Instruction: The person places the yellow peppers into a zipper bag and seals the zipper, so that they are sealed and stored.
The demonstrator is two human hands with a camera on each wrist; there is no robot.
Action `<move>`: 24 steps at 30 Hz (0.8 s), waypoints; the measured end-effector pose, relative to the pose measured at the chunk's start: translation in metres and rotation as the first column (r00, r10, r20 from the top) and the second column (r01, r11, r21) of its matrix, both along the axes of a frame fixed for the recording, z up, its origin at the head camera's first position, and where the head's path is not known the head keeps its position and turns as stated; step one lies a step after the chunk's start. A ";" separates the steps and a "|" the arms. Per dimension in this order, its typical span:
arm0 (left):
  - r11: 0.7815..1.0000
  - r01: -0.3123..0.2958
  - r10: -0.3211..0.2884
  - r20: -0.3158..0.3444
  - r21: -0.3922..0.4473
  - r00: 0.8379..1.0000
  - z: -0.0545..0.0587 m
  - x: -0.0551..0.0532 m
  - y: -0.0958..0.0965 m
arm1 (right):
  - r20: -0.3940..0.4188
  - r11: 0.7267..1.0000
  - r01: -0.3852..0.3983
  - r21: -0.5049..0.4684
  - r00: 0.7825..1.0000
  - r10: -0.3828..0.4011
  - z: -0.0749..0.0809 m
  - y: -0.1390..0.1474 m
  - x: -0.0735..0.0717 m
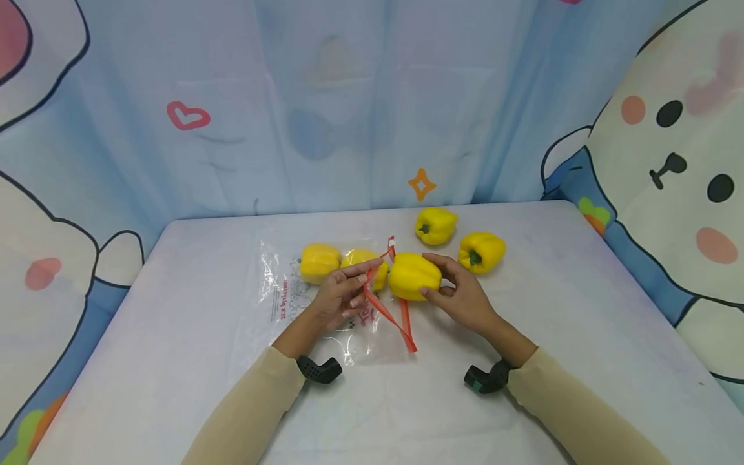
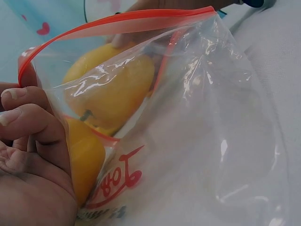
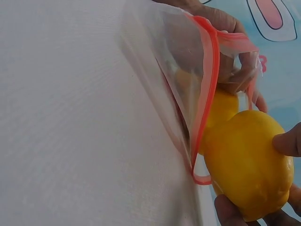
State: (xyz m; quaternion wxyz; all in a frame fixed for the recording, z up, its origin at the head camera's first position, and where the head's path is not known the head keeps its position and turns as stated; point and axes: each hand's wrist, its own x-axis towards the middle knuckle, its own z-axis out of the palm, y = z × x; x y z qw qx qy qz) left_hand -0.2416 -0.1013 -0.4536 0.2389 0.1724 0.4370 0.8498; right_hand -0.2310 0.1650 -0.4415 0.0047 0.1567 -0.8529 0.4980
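A clear zip bag [image 1: 354, 352] with a red-orange zip edge lies on the table, its mouth held apart toward the right. Two yellow bell peppers are inside, one at the left [image 1: 320, 263] and one nearer the mouth [image 1: 356, 257]. My left hand [image 1: 340, 294] pinches the bag's upper rim between thumb and fingers. In my right hand [image 1: 462, 294] is another yellow bell pepper [image 3: 249, 165], gripped from its right end. That pepper is right at the bag's opening, stem end toward the bag. The left wrist view shows it through the clear plastic.
Two more yellow bell peppers, one farther back [image 1: 436, 225] and one to the right [image 1: 482, 252], sit on the table beyond my right hand. A white cloth covers the table [image 1: 174, 336]. Behind it hangs a light blue curtain [image 1: 325, 148] with cartoon prints.
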 end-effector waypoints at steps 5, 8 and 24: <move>1.000 -0.005 0.005 -0.009 -0.009 1.000 0.000 0.000 0.000 | 0.012 1.000 -0.001 -0.001 1.000 0.001 0.001 0.000 0.000; 1.000 -0.006 0.006 -0.013 -0.013 1.000 -0.001 0.000 0.000 | 0.019 1.000 -0.003 -0.008 1.000 0.003 0.001 0.000 -0.001; 1.000 0.009 -0.008 -0.016 0.007 1.000 -0.001 0.000 0.000 | 0.014 1.000 -0.010 -0.012 1.000 0.010 0.000 -0.004 -0.004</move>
